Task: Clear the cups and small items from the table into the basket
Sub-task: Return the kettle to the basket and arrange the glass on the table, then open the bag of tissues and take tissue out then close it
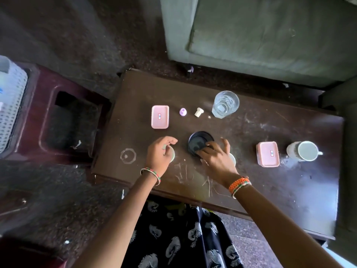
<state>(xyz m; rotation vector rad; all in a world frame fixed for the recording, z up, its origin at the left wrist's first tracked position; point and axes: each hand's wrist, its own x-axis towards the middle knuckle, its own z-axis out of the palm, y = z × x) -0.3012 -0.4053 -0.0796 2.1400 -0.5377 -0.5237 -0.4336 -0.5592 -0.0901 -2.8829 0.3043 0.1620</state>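
Observation:
On the dark wooden table (pixel 270 190) my left hand (pixel 159 152) is closed around a small pale green cup (pixel 171 154), mostly hidden by the fingers. My right hand (pixel 215 156) lies over the near edge of a black cup (pixel 199 143), fingers spread, covering another pale cup (pixel 232 158) at its right. Farther back lie a pink lidded box (pixel 160 117), a small purple cap (pixel 183 112), a white stopper (pixel 198 112) and a clear glass (pixel 225 104). To the right stand a second pink box (pixel 268 154) and a white mug (pixel 304 151). The white perforated basket (pixel 9 105) sits at the far left.
A small clear glass dish (pixel 128 156) rests near the table's left edge. A maroon plastic stool (pixel 58 117) stands between table and basket, and the basket rests on it. A grey-green sofa (pixel 270 35) lies beyond the table. My patterned skirt (pixel 179 235) is below.

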